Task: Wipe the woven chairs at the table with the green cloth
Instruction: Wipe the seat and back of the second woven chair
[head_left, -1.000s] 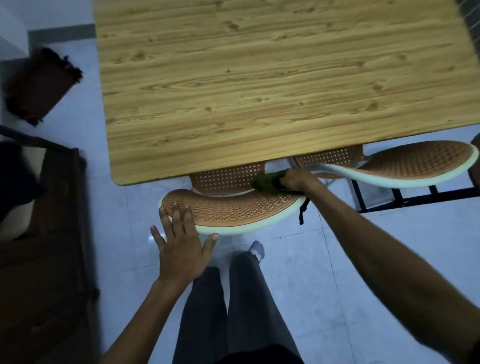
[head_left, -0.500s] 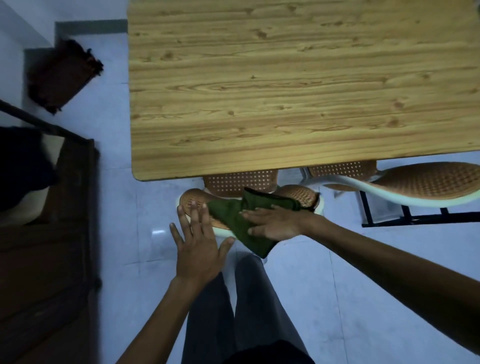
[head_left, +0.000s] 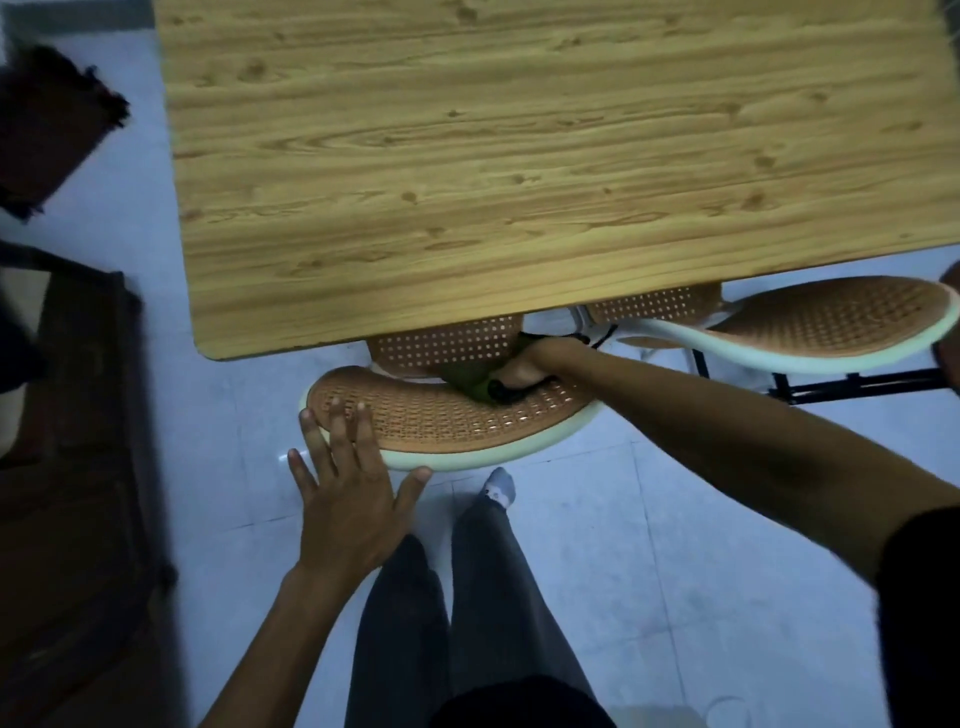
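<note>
A woven brown chair with a pale rim is tucked under the wooden table, its curved back facing me. My left hand lies flat with spread fingers on the near left rim of that back. My right hand reaches over the back, down toward the seat, and grips the bunched green cloth against the inner side of the weave. Most of the cloth is hidden by the hand and the chair. A second woven chair stands to the right.
A dark wooden cabinet fills the left side. A dark red mat lies on the pale tiled floor at the upper left. My legs stand just in front of the chair. A black metal frame runs under the right chair.
My right hand has pulled the cloth from the top of the chair back down behind it toward the seat. The left hand stays flat on the rim.
</note>
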